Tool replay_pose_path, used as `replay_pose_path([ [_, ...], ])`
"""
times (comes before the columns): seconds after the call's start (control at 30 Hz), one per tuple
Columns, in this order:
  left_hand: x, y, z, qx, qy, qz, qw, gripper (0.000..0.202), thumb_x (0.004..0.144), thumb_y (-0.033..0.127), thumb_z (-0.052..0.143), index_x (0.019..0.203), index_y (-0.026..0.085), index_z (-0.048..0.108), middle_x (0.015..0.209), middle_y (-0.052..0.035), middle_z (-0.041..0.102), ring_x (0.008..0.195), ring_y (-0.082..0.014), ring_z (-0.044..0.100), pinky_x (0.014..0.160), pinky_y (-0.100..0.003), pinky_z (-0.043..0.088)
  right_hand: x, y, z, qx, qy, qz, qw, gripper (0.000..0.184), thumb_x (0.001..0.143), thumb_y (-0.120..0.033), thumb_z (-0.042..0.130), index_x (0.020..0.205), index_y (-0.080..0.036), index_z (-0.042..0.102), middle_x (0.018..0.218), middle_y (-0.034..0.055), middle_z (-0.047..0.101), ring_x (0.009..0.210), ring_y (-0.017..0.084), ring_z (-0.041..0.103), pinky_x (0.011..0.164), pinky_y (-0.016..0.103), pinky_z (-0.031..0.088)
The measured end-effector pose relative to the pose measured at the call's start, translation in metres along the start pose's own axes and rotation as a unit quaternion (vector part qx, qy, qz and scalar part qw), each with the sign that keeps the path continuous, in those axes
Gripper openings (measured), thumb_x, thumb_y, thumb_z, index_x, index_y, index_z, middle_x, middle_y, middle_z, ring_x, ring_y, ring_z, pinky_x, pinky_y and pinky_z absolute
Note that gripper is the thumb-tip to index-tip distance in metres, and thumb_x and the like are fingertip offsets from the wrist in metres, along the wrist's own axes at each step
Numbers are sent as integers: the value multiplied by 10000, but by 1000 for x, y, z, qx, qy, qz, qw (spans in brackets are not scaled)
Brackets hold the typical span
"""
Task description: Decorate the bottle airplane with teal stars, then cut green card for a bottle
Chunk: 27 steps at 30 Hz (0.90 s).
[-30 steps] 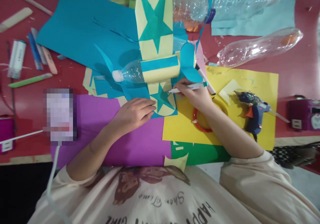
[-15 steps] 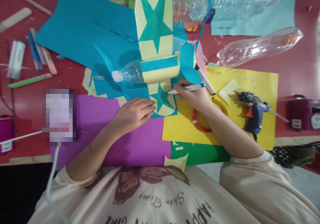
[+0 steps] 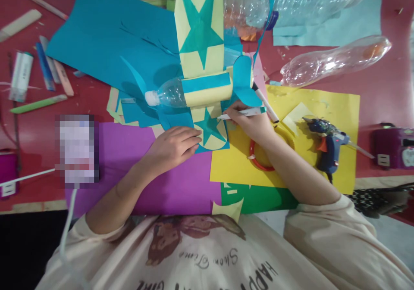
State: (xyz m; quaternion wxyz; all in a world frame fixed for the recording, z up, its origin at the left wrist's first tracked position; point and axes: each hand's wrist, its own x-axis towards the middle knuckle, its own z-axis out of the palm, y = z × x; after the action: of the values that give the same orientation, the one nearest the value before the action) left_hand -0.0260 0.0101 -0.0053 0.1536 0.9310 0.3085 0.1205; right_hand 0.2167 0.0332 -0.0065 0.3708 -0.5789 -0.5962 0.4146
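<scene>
Right hand (image 3: 252,124) grips a white marker (image 3: 251,112), its tip at the green star (image 3: 208,126) on the near wing (image 3: 214,144) of the bottle airplane (image 3: 207,97); whether it touches, I can't tell from here. Left hand (image 3: 174,145) is unclenched, fingers loosely bent against that wing. I see the airplane set back from the near edge of the red surface (image 3: 384,83), and a glue gun (image 3: 330,150) by the right edge of the yellow sheet (image 3: 343,113).
</scene>
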Motion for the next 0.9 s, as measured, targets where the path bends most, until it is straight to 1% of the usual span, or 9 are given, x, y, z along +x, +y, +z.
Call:
replay_pose_path([
  [0.1, 0, 0, 0, -3, 14, 9, 1000, 338, 1017, 237, 384, 1051, 173, 714, 1139, -94, 735, 1083, -220, 683, 914, -367, 557, 0, 0, -1, -11, -10, -1, 1000, 204, 747, -280, 560, 561, -212, 511, 559, -13, 532, 560, 131, 471, 564, 289, 369],
  [0.23, 0, 0, 0, -14, 11, 6, 1000, 328, 1015, 235, 393, 1052, 171, 713, 1148, -98, 731, 1088, -227, 681, 921, -378, 552, 0, -2, 0, 10, -5, 8, 1000, 183, 702, -224, 540, 527, -209, 490, 528, -17, 522, 527, 124, 454, 542, 283, 352],
  [0.4, -1, 0, 0, -13, -4, -3, 1000, 327, 1013, 237, 393, 1073, 186, 711, 1164, -92, 726, 1106, -221, 672, 943, -379, 547, 0, -4, 0, 43, 20, 2, 999, 174, 725, -248, 543, 555, -208, 543, 529, -21, 529, 507, 119, 463, 525, 278, 364],
  [0.5, 0, 0, 0, -10, -12, -7, 1000, 328, 1014, 245, 392, 1083, 198, 709, 1165, -84, 726, 1112, -213, 669, 952, -373, 546, 1, -4, 0, 35, 12, -4, 999, 178, 727, -251, 547, 555, -206, 537, 534, -21, 531, 510, 114, 459, 537, 278, 374],
  [0.63, 0, -1, 0, -11, -7, -5, 1000, 331, 1017, 252, 390, 1078, 194, 711, 1160, -84, 728, 1110, -213, 669, 946, -373, 548, 1, -3, 0, 22, 7, -17, 1000, 163, 709, -230, 543, 548, -202, 548, 530, -25, 525, 512, 112, 459, 540, 275, 375],
  [0.77, -1, -1, 1, -13, -2, -1, 1000, 334, 1019, 247, 387, 1074, 186, 711, 1167, -88, 725, 1112, -215, 668, 944, -374, 546, 1, -2, 0, 9, 20, 1, 1000, 183, 697, -203, 551, 517, -202, 519, 519, -28, 528, 500, 109, 455, 519, 264, 370],
  [0.9, -1, 0, 1, -7, 16, 10, 1000, 337, 1021, 243, 386, 1056, 173, 713, 1144, -91, 733, 1085, -218, 682, 918, -367, 555, 1, -1, 1, 38, 35, -7, 999, 170, 716, -221, 538, 549, -203, 569, 532, -22, 553, 499, 111, 477, 518, 261, 388],
])
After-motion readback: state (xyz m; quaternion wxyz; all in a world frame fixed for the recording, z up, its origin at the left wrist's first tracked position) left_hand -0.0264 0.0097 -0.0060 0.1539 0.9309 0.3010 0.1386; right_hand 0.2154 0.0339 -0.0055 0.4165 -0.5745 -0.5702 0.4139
